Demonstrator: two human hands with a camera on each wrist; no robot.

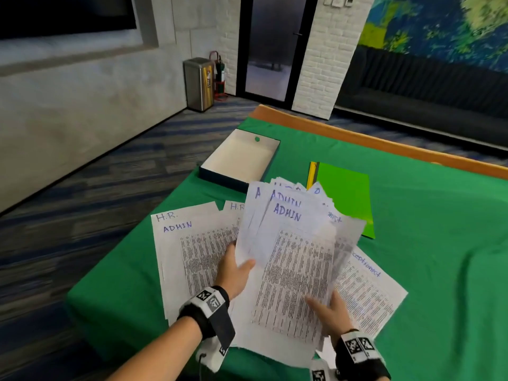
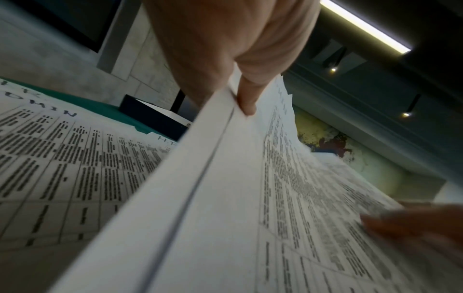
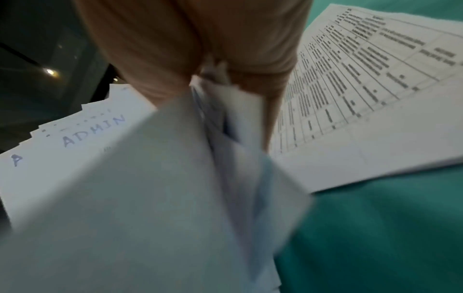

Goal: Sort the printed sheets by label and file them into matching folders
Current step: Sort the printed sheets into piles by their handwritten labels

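Note:
A fanned stack of printed sheets (image 1: pixel 291 259), the top ones marked ADMIN in blue ink, is lifted above the green table. My left hand (image 1: pixel 236 268) pinches its left edge (image 2: pixel 233 111), thumb on top. My right hand (image 1: pixel 327 312) grips the stack's lower right corner (image 3: pixel 225 111). Under the stack, a sheet marked H.R. and ADMIN (image 1: pixel 187 257) lies flat at the left, and a sheet marked Receptionist (image 1: pixel 368 292) lies at the right. A green folder (image 1: pixel 343 199) with a yellow one under it lies beyond the stack.
An open, empty dark blue box (image 1: pixel 242 160) with a white inside sits at the table's far left. The green cloth (image 1: pixel 439 243) spreads out to the right. A wooden edge (image 1: pixel 384 144) bounds the far side. The near left table edge drops to carpet.

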